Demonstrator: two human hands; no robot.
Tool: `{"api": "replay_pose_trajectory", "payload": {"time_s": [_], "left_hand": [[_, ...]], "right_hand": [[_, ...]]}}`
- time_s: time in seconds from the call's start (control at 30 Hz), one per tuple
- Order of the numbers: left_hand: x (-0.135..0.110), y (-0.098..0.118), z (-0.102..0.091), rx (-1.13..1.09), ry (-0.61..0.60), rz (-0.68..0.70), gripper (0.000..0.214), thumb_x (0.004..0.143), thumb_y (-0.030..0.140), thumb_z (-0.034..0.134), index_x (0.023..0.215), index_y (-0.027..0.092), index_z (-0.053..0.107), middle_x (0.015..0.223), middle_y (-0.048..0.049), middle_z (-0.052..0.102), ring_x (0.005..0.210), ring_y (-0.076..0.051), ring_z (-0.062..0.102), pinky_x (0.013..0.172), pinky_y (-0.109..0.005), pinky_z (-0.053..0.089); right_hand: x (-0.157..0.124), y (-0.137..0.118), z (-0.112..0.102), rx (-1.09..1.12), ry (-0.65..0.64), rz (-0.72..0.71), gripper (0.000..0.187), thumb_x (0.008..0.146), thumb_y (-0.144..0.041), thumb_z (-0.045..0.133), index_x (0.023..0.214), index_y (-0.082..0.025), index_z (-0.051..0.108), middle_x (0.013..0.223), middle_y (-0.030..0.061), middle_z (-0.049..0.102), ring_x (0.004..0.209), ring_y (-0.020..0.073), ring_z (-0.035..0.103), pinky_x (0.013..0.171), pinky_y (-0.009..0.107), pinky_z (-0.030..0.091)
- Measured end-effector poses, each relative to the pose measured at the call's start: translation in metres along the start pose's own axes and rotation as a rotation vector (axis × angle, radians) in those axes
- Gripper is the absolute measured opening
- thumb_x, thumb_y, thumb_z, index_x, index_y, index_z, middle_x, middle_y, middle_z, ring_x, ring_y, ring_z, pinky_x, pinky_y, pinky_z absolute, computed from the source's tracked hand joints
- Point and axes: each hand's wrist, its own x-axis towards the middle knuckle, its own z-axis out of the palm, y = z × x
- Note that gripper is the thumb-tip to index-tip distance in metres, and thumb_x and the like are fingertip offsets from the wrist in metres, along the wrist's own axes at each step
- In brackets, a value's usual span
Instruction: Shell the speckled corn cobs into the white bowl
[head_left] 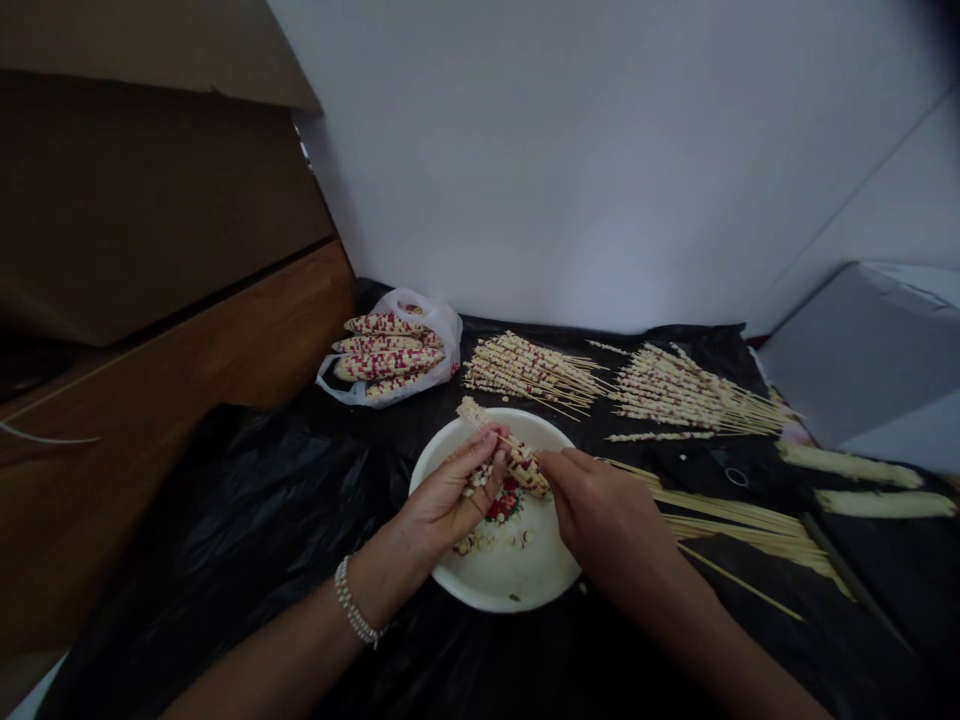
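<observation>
Over a white basin (517,590), my left hand (457,490) is closed around a corn cob (529,470) with cream and dark red kernels. Its upper end (471,410) pokes out past my left thumb and looks stripped of kernels. My right hand (600,500) is pinched at the cob's other end, and a thin skewer (512,443) runs from its fingertips along the cob toward my left thumb. The right fingertips are partly hidden. Loose kernels (495,541) lie on the basin's floor, beside a printed red flower.
A white plastic bag (448,335) of speckled corn cobs (386,362) stands behind left. Two piles of kernel-threaded skewers (525,370) (667,390) lie behind right. Bare skewers (742,525) and pale stripped cobs (885,503) rest at right on black plastic sheeting (285,500).
</observation>
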Motion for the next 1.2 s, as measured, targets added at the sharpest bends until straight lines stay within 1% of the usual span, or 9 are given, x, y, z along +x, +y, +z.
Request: {"api": "replay_pose_trajectory", "payload": {"time_s": [0.17, 0.37, 0.47, 0.8, 0.97, 1.03, 1.07, 1.13, 1.2], "left_hand": [[0.002, 0.0, -0.001, -0.009, -0.044, -0.023, 0.029, 0.086, 0.002, 0.059, 0.113, 0.01, 0.065, 0.088, -0.0057, 0.073, 0.072, -0.01, 0.069, 0.07, -0.017, 0.058], [0.003, 0.002, -0.002, 0.001, -0.019, -0.064, 0.038, 0.085, 0.004, 0.061, 0.122, 0.011, 0.062, 0.082, -0.0055, 0.072, 0.065, -0.01, 0.068, 0.064, -0.018, 0.057], [0.004, 0.001, -0.003, -0.007, -0.007, -0.077, 0.032, 0.085, 0.005, 0.061, 0.116, 0.011, 0.064, 0.083, -0.006, 0.072, 0.064, -0.011, 0.068, 0.064, -0.019, 0.057], [0.003, -0.006, -0.004, 0.027, -0.018, -0.065, 0.013, 0.083, 0.003, 0.063, 0.093, 0.009, 0.067, 0.083, -0.0056, 0.072, 0.068, -0.01, 0.067, 0.066, -0.018, 0.056], [0.002, -0.014, -0.007, 0.074, -0.064, -0.126, 0.015, 0.083, 0.002, 0.063, 0.095, 0.009, 0.068, 0.089, -0.0076, 0.073, 0.075, -0.011, 0.069, 0.073, -0.019, 0.056], [0.002, -0.012, -0.007, 0.053, -0.081, -0.156, 0.013, 0.087, 0.009, 0.061, 0.098, 0.009, 0.067, 0.088, -0.008, 0.073, 0.075, -0.012, 0.069, 0.074, -0.02, 0.056], [0.002, -0.011, -0.006, 0.033, -0.1, -0.178, 0.016, 0.089, 0.017, 0.061, 0.101, 0.008, 0.066, 0.089, -0.0094, 0.073, 0.075, -0.013, 0.069, 0.074, -0.02, 0.056], [0.002, -0.006, -0.005, -0.012, -0.157, -0.227, 0.037, 0.093, 0.038, 0.055, 0.108, 0.005, 0.064, 0.093, -0.0145, 0.072, 0.081, -0.018, 0.07, 0.077, -0.025, 0.056], [0.002, -0.002, -0.006, -0.061, -0.221, -0.247, 0.055, 0.095, 0.05, 0.044, 0.117, 0.002, 0.06, 0.099, -0.0191, 0.07, 0.091, -0.024, 0.07, 0.081, -0.032, 0.056]], "right_hand": [[0.001, 0.001, 0.002, -0.001, 0.012, 0.002, 0.032, 0.088, -0.01, 0.042, 0.105, -0.02, 0.067, 0.085, 0.0062, 0.068, 0.068, 0.019, 0.063, 0.055, 0.029, 0.033], [0.001, -0.001, -0.001, -0.006, -0.011, 0.016, 0.032, 0.088, -0.009, 0.043, 0.106, -0.02, 0.067, 0.086, 0.006, 0.069, 0.07, 0.0195, 0.064, 0.056, 0.029, 0.035], [0.001, -0.003, -0.002, -0.005, -0.033, 0.022, 0.033, 0.088, -0.008, 0.043, 0.108, -0.019, 0.066, 0.088, 0.0063, 0.069, 0.074, 0.0186, 0.064, 0.058, 0.028, 0.036], [-0.001, -0.005, 0.008, -0.049, 0.006, 0.012, 0.031, 0.087, -0.008, 0.044, 0.105, -0.018, 0.067, 0.085, 0.0069, 0.068, 0.068, 0.0189, 0.062, 0.052, 0.029, 0.031], [0.0, -0.006, 0.011, -0.037, 0.006, 0.014, 0.027, 0.087, -0.008, 0.044, 0.098, -0.018, 0.066, 0.083, 0.0064, 0.068, 0.067, 0.0186, 0.062, 0.053, 0.029, 0.032], [0.001, -0.003, 0.009, 0.001, 0.004, 0.018, 0.025, 0.089, -0.01, 0.043, 0.094, -0.018, 0.066, 0.084, 0.0064, 0.068, 0.07, 0.0195, 0.063, 0.055, 0.029, 0.034], [0.002, -0.001, 0.007, 0.031, 0.011, 0.02, 0.025, 0.09, -0.011, 0.042, 0.094, -0.018, 0.066, 0.085, 0.0065, 0.068, 0.072, 0.0199, 0.064, 0.056, 0.029, 0.036], [0.003, 0.002, 0.003, 0.087, 0.051, 0.033, 0.024, 0.091, -0.014, 0.042, 0.095, -0.019, 0.066, 0.087, 0.0069, 0.069, 0.078, 0.0209, 0.065, 0.061, 0.03, 0.039], [0.003, 0.004, -0.001, 0.148, 0.099, 0.038, 0.024, 0.093, -0.017, 0.041, 0.098, -0.02, 0.065, 0.09, 0.0064, 0.07, 0.08, 0.021, 0.065, 0.066, 0.031, 0.042]]}}
